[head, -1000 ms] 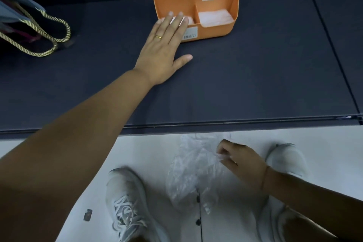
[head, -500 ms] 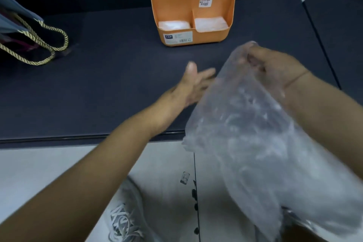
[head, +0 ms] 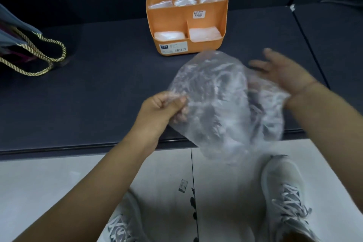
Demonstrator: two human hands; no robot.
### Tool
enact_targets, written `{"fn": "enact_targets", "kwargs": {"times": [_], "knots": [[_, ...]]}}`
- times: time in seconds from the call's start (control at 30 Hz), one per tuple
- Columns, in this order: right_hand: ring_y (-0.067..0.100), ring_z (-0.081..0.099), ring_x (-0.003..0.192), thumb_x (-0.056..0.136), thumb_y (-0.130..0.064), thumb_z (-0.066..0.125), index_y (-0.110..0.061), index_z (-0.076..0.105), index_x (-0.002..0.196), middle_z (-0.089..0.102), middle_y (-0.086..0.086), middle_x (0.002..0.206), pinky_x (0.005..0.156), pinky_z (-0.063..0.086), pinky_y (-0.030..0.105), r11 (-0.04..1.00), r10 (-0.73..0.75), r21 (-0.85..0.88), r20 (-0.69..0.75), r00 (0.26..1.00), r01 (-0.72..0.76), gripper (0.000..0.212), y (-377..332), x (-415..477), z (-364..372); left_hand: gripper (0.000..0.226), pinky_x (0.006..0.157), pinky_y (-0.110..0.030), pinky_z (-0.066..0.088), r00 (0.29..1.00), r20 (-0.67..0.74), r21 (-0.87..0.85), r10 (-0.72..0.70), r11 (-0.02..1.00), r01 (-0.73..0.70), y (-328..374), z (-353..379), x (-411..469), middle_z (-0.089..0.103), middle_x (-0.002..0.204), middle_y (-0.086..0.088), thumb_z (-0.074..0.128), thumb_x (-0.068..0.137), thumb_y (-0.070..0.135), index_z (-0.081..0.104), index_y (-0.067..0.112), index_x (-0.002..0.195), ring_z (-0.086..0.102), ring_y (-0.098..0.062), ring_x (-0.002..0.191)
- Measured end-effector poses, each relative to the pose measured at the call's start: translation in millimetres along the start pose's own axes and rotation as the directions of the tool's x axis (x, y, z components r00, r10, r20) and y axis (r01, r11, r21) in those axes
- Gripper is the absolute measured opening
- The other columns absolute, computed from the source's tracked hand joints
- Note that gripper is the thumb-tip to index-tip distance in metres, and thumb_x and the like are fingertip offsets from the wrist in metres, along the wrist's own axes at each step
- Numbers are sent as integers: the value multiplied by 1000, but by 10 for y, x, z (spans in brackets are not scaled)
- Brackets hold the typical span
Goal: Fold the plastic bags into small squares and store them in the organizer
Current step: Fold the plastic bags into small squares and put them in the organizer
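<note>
One view to call, the head camera, and the action is over the near edge of the table (head: 98,88). Your left hand (head: 163,110) has come back from the organizer (head: 169,19) and now has its fingers curled tight on the left edge of the plastic bag (head: 222,104), thumb on top, a proper pinch. Your right hand (head: 280,72), which lifted that bag up from down by your shoes (head: 284,192) a moment back, has let go. Its fingers are spread and loose, blurred with motion, lying against the bag's right side rather than gripping it.

So the bag has changed hands! It hangs crumpled in the air between your hands, in front of the organizer and apart from it, its lower part drooping past the table edge. All five pockets of the organizer already show folded bags (head: 170,35).

My read is that this is a fresh bag at the very start of its fold. It likely wants laying flat on the table and smoothing first. Thin film like this tends to spring back, so press each crease.
</note>
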State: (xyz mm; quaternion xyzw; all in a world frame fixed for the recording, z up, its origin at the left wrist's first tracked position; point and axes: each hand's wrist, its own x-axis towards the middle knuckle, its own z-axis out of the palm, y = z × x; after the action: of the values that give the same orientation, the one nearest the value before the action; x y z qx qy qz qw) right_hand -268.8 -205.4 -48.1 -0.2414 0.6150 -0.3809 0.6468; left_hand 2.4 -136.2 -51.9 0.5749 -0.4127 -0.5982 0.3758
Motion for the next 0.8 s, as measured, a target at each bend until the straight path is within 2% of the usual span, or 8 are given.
{"fn": "enact_targets", "kwargs": {"times": [0.13,0.2,0.27,0.33,0.43,0.63,0.7,0.8], "knots": [[10,62,100,89,-54,53,-24,60,109,64,-6,99,95,44,29,895,-445,-54,-146,884,442,36,-114,-635,-130,12,72,-40,50,991,-131,-64,13,998,-21,-7,-67,27,68,76,-9,64,94,17,69,5,93,59,-25,70],[10,60,103,74,-63,67,-28,59,111,63,-3,108,93,46,22,744,-620,-235,106,778,625,52,-18,-913,56,10,70,-39,48,990,-142,-64,17,998,-26,4,-53,13,67,68,-1,65,93,18,67,9,90,58,-18,65],[4,57,102,65,-67,71,-34,56,113,60,-5,110,91,45,15,585,-581,-463,334,742,666,60,141,-981,327,10,68,-37,48,989,-144,-55,19,998,-28,10,-35,4,65,65,0,66,92,20,66,11,88,56,-16,62],[4,58,90,70,-48,79,-33,64,99,62,-9,97,85,48,18,500,-556,-587,346,756,637,36,248,-905,484,11,66,-34,50,989,-145,-61,11,998,-20,3,-39,-11,64,68,-3,67,91,23,66,12,89,57,-16,62],[16,63,76,81,-18,75,-24,68,76,68,-6,79,77,53,29,568,-605,-567,203,770,596,10,204,-717,446,10,69,-31,54,980,-197,-64,-4,998,-9,-21,-98,-27,65,77,-8,67,91,23,66,13,91,61,-17,68],[15,62,94,90,-24,61,-25,56,81,66,0,100,86,48,27,546,-714,-434,207,669,717,11,160,-646,330,27,65,-23,56,957,-290,-171,-8,984,-44,76,-222,47,75,81,9,66,90,21,62,17,117,70,-7,75],[21,61,77,95,-23,58,-25,52,82,65,5,84,72,51,30,560,-740,-379,171,651,736,14,160,-679,375,28,66,-22,56,962,-272,-203,14,976,-71,158,-245,41,76,87,10,64,91,19,63,21,119,71,-6,80],[13,37,49,98,-20,56,-23,49,80,44,3,57,47,33,23,580,-742,-358,139,656,732,20,118,-723,500,16,66,-21,56,960,-280,-186,18,980,-73,241,-342,37,75,90,6,62,94,18,70,19,107,70,-7,79]]}}
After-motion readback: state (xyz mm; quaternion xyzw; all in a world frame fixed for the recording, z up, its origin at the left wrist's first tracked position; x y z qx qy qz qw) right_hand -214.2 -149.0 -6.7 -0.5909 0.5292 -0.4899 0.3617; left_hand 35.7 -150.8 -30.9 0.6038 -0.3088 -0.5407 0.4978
